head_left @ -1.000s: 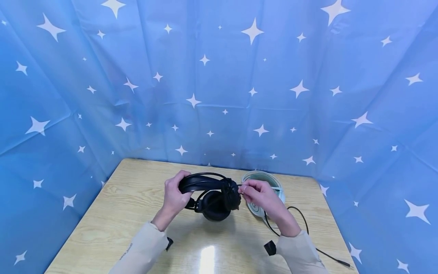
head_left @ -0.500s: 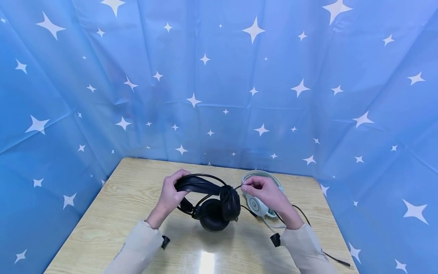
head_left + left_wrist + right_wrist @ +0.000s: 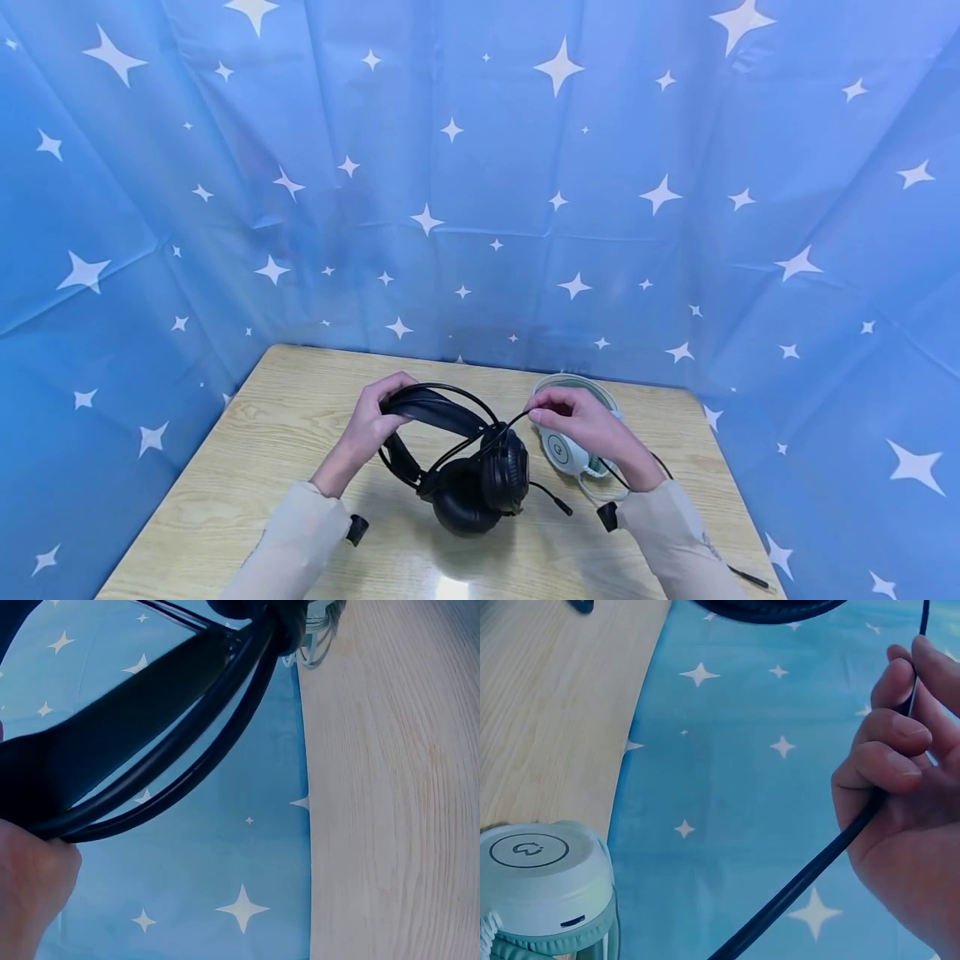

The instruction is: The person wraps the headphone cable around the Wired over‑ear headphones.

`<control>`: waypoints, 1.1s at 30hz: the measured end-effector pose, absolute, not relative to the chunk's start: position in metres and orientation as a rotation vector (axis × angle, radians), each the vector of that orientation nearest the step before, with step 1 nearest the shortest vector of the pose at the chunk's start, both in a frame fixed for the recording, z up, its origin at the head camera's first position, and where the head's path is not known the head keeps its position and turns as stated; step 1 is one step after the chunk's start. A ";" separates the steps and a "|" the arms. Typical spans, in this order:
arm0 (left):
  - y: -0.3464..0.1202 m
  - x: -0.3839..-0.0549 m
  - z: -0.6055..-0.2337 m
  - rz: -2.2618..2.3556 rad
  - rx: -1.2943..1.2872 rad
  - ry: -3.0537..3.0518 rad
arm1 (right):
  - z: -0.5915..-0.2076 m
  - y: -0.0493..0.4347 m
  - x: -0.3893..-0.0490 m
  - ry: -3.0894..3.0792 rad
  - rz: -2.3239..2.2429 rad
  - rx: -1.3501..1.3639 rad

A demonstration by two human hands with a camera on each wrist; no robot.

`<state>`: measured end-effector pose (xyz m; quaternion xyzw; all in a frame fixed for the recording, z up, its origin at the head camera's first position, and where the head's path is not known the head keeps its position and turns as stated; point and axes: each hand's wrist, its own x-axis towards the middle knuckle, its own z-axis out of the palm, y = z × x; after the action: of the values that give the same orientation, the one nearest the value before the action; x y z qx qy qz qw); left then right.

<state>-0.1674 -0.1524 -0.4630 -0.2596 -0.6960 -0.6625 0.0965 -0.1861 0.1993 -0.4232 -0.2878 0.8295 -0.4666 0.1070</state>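
Observation:
In the head view my left hand (image 3: 367, 423) grips the padded headband of a black headset (image 3: 504, 477), which is held tilted above the table. Its ear cups hang toward the lower right, and a thin microphone boom (image 3: 553, 498) sticks out from one of them. My right hand (image 3: 583, 425) pinches the headset's black cable (image 3: 513, 419) to the right of the cups. In the right wrist view the cable (image 3: 802, 877) runs between curled fingers and across the palm. The left wrist view has the headband (image 3: 127, 724) close up, with part of my left hand (image 3: 34, 889) around its end.
A white and mint-green headset (image 3: 564, 452) lies on the wooden table (image 3: 255, 467), behind and below my right hand. The black cable's far end (image 3: 748, 577) rests near the table's right edge. A blue star-patterned curtain (image 3: 480, 167) borders the table's back and sides.
The black headset has come down slightly and tilted, its cups now lower. More cable shows between cup and right hand, which has moved slightly away from the cup. The microphone boom has come into view.

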 end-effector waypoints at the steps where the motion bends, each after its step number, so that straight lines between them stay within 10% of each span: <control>1: -0.153 -0.167 -0.463 -2.003 -0.771 -2.055 | -0.424 0.199 -0.187 2.448 -1.376 -0.840; 33: -0.138 -0.169 -0.457 -2.757 -0.922 -1.326 | -0.467 0.187 -0.199 2.300 -1.704 -0.672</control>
<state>-0.1690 -0.1385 -0.4568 -0.2883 -0.4150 -0.8625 -0.0267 -0.1992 0.1865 -0.4667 -0.2275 0.7783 -0.5765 0.1004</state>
